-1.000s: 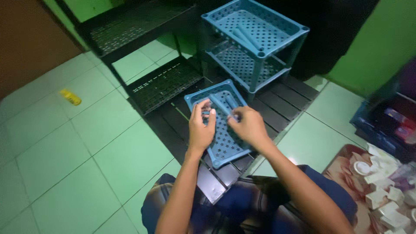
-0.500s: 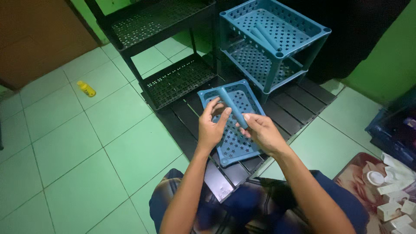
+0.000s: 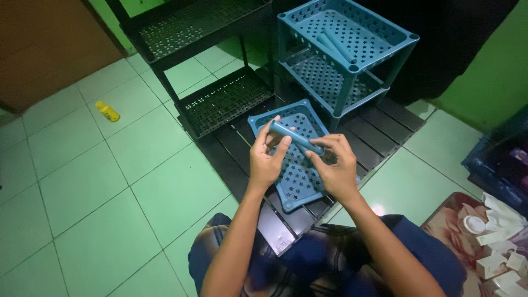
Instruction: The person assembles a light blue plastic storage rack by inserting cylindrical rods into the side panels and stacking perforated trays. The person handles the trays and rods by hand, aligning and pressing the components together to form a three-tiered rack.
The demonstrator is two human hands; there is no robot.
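Note:
Both hands hold one blue plastic tube level above a loose blue perforated shelf tray that lies on the floor. My left hand pinches the tube's left end. My right hand grips its right end with the fingers curled over it. Behind the tray stands a blue two-tier rack with two more blue tubes lying on its top shelf.
A black perforated rack stands at the back left on dark floor slats. A small yellow bottle lies on the green tiles at the left. White boxes and small items sit on a patterned mat at the right.
The tube has swung from pointing away from me to lying crosswise. My left hand has closed on its left end and my right hand has moved up over its right end.

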